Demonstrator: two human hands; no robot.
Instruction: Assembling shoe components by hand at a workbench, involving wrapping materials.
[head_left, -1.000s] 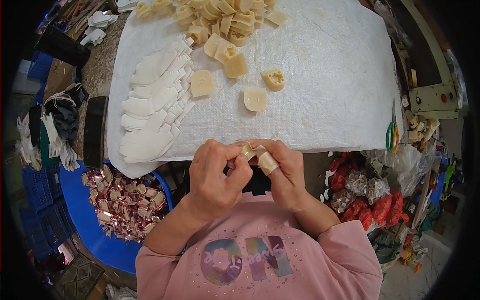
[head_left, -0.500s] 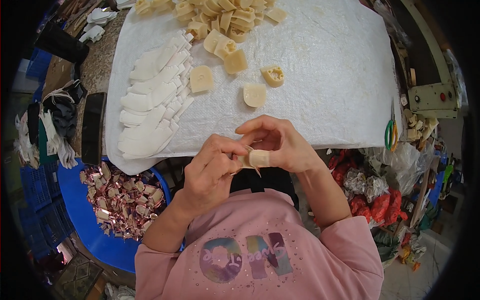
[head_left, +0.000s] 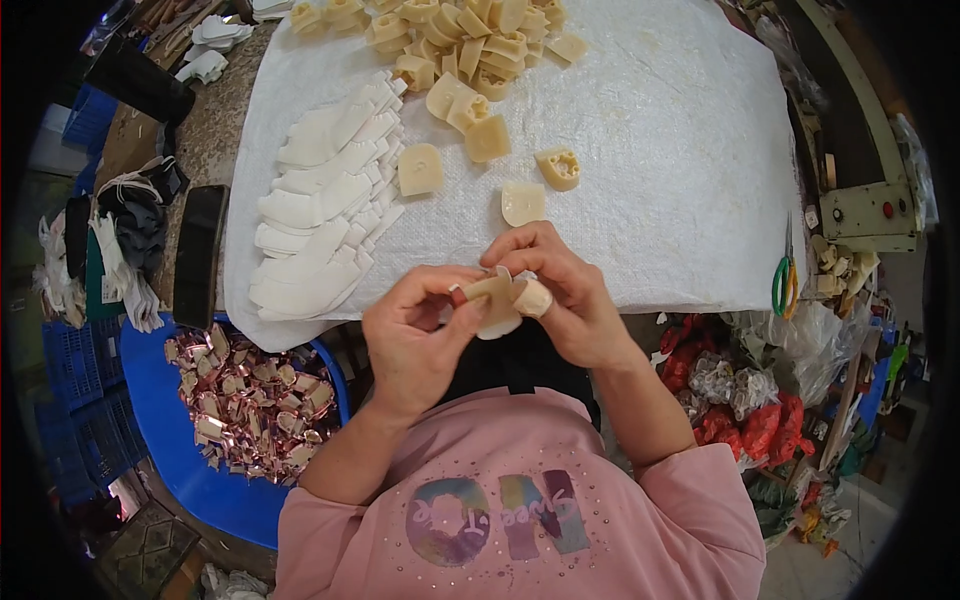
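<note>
Just off the table's near edge, both hands meet in front of my body. My right hand (head_left: 572, 305) pinches a small beige shoe heel (head_left: 534, 298). My left hand (head_left: 412, 335) grips a thin cream covering piece (head_left: 490, 300), which curves up against that heel; its underside is partly hidden by my fingers. Just beyond my hands, one loose beige heel (head_left: 523, 204) lies on the white sheet, with a hollow-sided heel (head_left: 558, 168) a little farther right. Overlapping rows of white cut pieces (head_left: 315, 215) lie to the left. A pile of beige heels (head_left: 475, 40) sits at the far side.
A blue tub (head_left: 175, 460) at lower left holds many shiny pink pieces (head_left: 255, 405). A dark phone (head_left: 202, 255) lies at the table's left edge. Scissors (head_left: 782, 287) with green and orange handles rest at the right edge. Red and clear plastic bags (head_left: 780, 415) crowd the lower right.
My left hand has turned and spread a little, so the cream piece now stands out wider beside the heel. My right hand has tilted the heel. The view has shifted slightly.
</note>
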